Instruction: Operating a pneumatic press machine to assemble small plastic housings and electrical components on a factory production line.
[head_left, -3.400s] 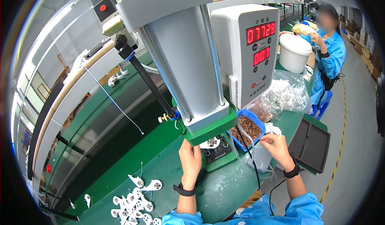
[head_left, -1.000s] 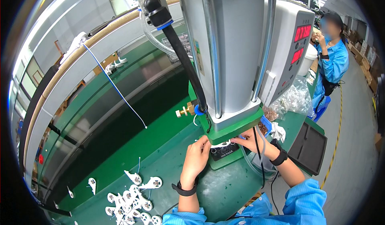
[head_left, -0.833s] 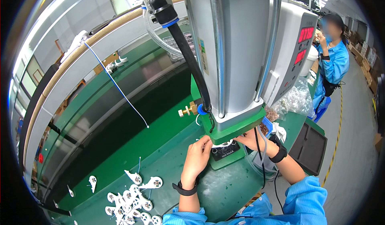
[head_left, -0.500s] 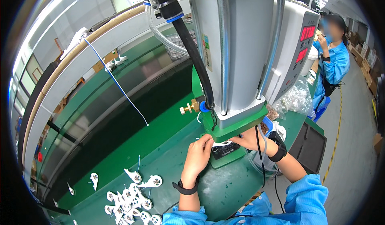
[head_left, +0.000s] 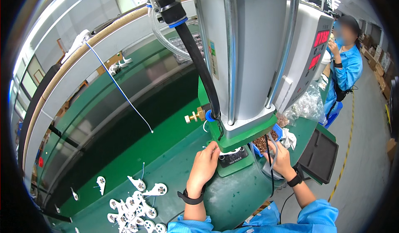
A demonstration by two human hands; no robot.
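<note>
My left hand (head_left: 202, 166) is at the left of the press base, thumb and fingers pinched together. They meet the edge of a white plastic part (head_left: 231, 151), which lies on the black fixture block (head_left: 232, 158) under the green press head (head_left: 245, 134); the head hides some of it. My right hand (head_left: 279, 160) is at the near edge of a blue bin (head_left: 256, 150) holding many small copper-coloured pieces (head_left: 261, 143). Its fingers are curled together behind a hose and a cable, and whatever is between them is hidden. Both wrists wear black bands.
The grey press cylinder (head_left: 257, 46) with its control box (head_left: 305, 54) towers in front of me. Many white parts (head_left: 133, 210) with thin wires are piled at left. Clear plastic bags (head_left: 307, 104) and a black tray (head_left: 318, 154) are at right. A co-worker (head_left: 347, 67) stands beyond.
My right hand has moved from the fixture to the right, to the blue bin. My left hand has stayed at the white part.
</note>
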